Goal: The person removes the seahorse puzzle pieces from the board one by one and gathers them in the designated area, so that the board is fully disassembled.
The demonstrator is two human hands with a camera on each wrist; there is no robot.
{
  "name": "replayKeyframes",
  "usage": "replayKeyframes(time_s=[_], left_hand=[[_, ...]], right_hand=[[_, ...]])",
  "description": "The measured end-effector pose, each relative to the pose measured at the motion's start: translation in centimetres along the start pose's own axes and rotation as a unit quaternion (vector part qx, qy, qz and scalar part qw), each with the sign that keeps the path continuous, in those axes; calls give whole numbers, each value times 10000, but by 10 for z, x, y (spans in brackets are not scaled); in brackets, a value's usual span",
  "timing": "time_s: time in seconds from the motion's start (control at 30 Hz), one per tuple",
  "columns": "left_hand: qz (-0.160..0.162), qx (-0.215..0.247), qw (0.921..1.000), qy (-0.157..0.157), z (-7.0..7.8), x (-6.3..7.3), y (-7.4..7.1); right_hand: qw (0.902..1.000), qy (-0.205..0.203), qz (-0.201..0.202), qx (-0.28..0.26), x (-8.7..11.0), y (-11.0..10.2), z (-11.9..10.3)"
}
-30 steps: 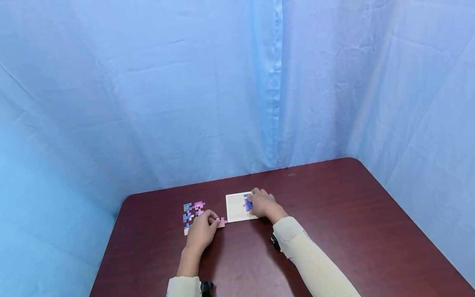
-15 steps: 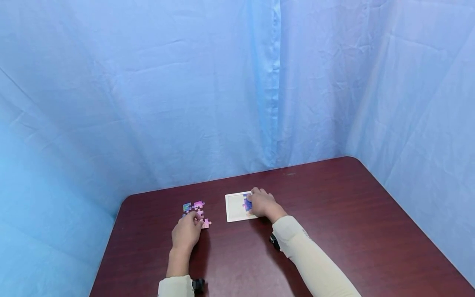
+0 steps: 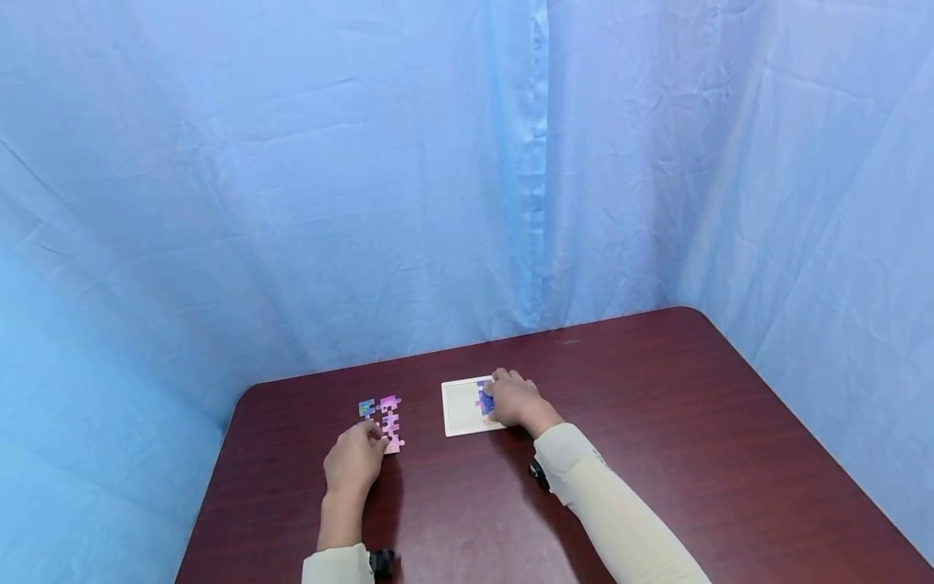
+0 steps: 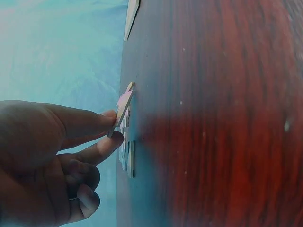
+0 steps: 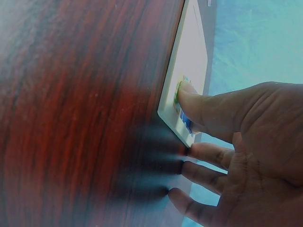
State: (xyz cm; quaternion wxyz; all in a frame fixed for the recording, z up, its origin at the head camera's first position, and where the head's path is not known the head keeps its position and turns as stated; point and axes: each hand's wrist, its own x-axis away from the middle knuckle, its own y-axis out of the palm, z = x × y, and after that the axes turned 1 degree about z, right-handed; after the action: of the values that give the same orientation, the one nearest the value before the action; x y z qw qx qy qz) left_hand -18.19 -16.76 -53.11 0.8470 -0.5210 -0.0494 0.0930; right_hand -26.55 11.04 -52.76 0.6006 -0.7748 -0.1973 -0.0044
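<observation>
My left hand (image 3: 353, 459) pinches a pink jigsaw piece (image 4: 123, 105) between thumb and index finger, tilted a little above the table in the left wrist view. Just beyond it lie loose jigsaw pieces (image 3: 390, 404), pink and blue, some partly covered by the hand. To their right is a pale puzzle tray (image 3: 458, 410) with blue pieces (image 3: 486, 399) set in its right part. My right hand (image 3: 515, 401) rests over that side. Its thumb presses on the pieces, while the other fingers extend past the tray's edge to the tabletop in the right wrist view.
The dark red-brown table (image 3: 620, 438) has a rounded far right corner. Blue curtains (image 3: 409, 178) hang behind it and along both sides. A small black device (image 3: 382, 561) sits at the left cuff.
My left hand has moved left, away from the tray and towards the loose pieces, carrying the pink jigsaw piece with it. The right hand has stayed on the tray.
</observation>
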Motion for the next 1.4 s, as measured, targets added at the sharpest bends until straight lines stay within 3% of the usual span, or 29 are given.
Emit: replayKeyframes(time_s=[0.63, 0.93, 1.4], left_hand=[[-87, 252, 9996, -42, -1, 3, -2], [43, 403, 9980, 487, 26, 10, 14], [-192, 715, 9910, 1114, 71, 12, 43]], right_hand=[[9997, 97, 81, -192, 2, -1, 2], [9985, 151, 446, -280, 2, 0, 2], [9958, 422, 578, -572, 6, 7, 3]])
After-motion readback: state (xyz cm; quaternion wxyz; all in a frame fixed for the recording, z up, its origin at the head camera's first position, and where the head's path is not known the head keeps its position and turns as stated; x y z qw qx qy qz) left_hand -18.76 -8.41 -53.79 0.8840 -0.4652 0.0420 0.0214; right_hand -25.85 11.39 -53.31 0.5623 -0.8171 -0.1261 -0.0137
